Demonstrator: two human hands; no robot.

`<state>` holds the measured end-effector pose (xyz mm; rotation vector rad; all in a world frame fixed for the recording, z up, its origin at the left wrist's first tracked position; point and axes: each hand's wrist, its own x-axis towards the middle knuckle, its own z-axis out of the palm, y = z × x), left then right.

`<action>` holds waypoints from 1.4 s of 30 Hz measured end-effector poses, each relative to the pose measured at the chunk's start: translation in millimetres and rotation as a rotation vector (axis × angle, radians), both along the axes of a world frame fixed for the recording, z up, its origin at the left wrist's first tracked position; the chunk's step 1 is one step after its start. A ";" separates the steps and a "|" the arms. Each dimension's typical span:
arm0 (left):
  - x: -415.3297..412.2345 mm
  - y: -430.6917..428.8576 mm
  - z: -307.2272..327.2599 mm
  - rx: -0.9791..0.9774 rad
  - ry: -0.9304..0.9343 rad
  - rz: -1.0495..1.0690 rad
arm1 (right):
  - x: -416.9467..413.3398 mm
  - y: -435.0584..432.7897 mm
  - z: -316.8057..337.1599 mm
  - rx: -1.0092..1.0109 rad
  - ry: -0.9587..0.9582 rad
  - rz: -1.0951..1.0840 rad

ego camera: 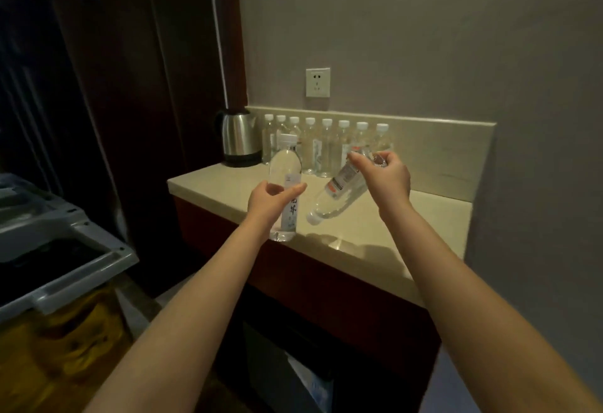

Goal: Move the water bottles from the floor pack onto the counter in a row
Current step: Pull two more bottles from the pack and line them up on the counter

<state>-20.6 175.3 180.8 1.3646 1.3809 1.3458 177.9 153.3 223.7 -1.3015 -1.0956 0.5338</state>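
Note:
Several clear water bottles with white caps (326, 148) stand in a row along the back of the beige counter (408, 226), against the backsplash. My left hand (269, 202) grips the middle of an upright bottle (285, 164) over the counter's front edge. My right hand (385, 177) holds a second bottle (339, 192) by its bottom end; this bottle is tilted, with its cap end pointing down-left just above the counter. The floor pack is not visible.
A steel electric kettle (239, 137) stands at the counter's back left corner, beside the row. A wall socket (317, 82) sits above the bottles. A grey cart (58, 249) stands at left. Dark curtains hang at left. A dark cabinet lies under the counter.

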 end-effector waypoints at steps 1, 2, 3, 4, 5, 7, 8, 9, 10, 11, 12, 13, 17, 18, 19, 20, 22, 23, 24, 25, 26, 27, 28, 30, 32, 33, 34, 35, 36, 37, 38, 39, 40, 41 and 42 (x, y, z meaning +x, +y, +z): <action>-1.7 23.0 2.0 0.017 0.014 -0.024 | -1.6 16.7 -1.2 -0.003 -0.009 -0.012; -1.9 44.7 3.7 0.030 0.014 -0.043 | -1.2 32.5 -3.2 -0.011 -0.012 -0.027; -0.6 64.5 3.9 0.032 0.005 -0.054 | 0.7 47.6 -7.0 -0.022 -0.008 -0.051; 2.0 82.0 2.5 0.027 -0.011 -0.067 | 3.6 60.7 -11.4 -0.033 0.000 -0.076; 5.3 97.5 0.1 0.019 -0.029 -0.082 | 7.5 73.2 -16.6 -0.044 0.009 -0.095; 13.2 126.2 -6.7 -0.004 -0.050 -0.103 | 16.2 95.0 -28.3 -0.064 0.026 -0.127; 17.5 138.6 -9.4 -0.014 -0.046 -0.112 | 20.1 104.8 -34.5 -0.067 0.041 -0.131; 21.7 150.9 -12.1 -0.019 -0.036 -0.124 | 24.7 115.5 -41.1 -0.068 0.059 -0.121; 25.8 163.8 -15.3 -0.026 -0.026 -0.132 | 29.0 126.7 -47.0 -0.070 0.079 -0.104; 29.9 174.5 -18.8 -0.034 -0.023 -0.133 | 34.0 138.6 -53.8 -0.074 0.095 -0.089; 33.5 184.9 -22.0 -0.040 -0.026 -0.128 | 38.9 148.5 -58.6 -0.082 0.110 -0.072; 37.4 194.4 -23.4 -0.042 -0.036 -0.124 | 44.6 158.8 -62.3 -0.088 0.122 -0.048; 47.7 224.3 -25.0 -0.033 -0.007 -0.129 | 61.4 185.3 -72.6 -0.256 0.096 0.101; 49.6 230.0 -25.5 -0.020 -0.001 -0.130 | 63.8 189.5 -75.4 -0.291 0.065 0.136; 51.3 235.6 -26.6 -0.009 0.006 -0.126 | 64.7 192.6 -77.3 -0.300 -0.028 0.155; 52.5 240.4 -27.6 -0.001 0.010 -0.126 | 64.6 195.5 -78.9 -0.308 -0.187 0.157; 52.5 249.4 -30.6 0.006 0.015 -0.149 | 61.2 200.3 -76.3 -0.354 -0.494 0.175; 52.5 252.8 -31.7 0.011 0.022 -0.169 | 60.5 204.3 -72.1 -0.387 -0.595 0.199; 52.3 255.9 -32.3 0.017 0.037 -0.185 | 60.8 209.3 -67.9 -0.427 -0.661 0.219; 52.1 257.7 -32.2 0.026 0.057 -0.201 | 59.6 213.2 -62.0 -0.467 -0.710 0.228; 51.4 259.1 -32.2 0.032 0.072 -0.217 | 56.9 217.7 -58.0 -0.514 -0.769 0.230; 51.1 260.4 -32.2 0.035 0.076 -0.237 | 52.2 222.5 -54.6 -0.549 -0.849 0.228; 50.6 261.0 -32.0 0.036 0.075 -0.261 | 46.4 227.2 -53.2 -0.575 -0.927 0.219; 50.3 262.1 -31.4 0.027 0.057 -0.306 | 34.7 234.2 -52.6 -0.587 -1.036 0.176; 50.2 265.0 -32.0 0.033 0.025 -0.332 | 29.5 235.5 -53.4 -0.551 -1.053 0.128; 50.8 265.5 -32.3 0.055 0.013 -0.333 | 30.9 233.4 -54.5 -0.528 -1.016 0.110; 52.5 265.7 -32.7 0.079 0.006 -0.329 | 34.3 229.4 -55.9 -0.505 -0.931 0.103; 56.2 265.2 -32.7 0.102 -0.002 -0.325 | 39.6 225.2 -57.3 -0.477 -0.806 0.103; 61.6 263.4 -31.7 0.117 -0.015 -0.324 | 46.0 219.6 -58.4 -0.438 -0.659 0.109; 68.8 260.6 -29.6 0.132 -0.032 -0.326 | 52.8 213.5 -58.7 -0.391 -0.511 0.116; 76.9 257.4 -26.5 0.150 -0.041 -0.324 | 60.9 207.7 -58.6 -0.340 -0.382 0.115; 85.8 255.1 -22.8 0.170 -0.043 -0.322 | 69.1 202.2 -57.3 -0.286 -0.284 0.104; 95.1 253.3 -19.1 0.190 -0.050 -0.331 | 77.7 197.0 -55.8 -0.232 -0.204 0.087; 105.3 252.9 -15.8 0.198 -0.057 -0.354 | 85.4 191.8 -53.7 -0.180 -0.126 0.070; 115.8 252.2 -11.9 0.198 -0.062 -0.384 | 93.1 187.6 -51.9 -0.134 -0.046 0.058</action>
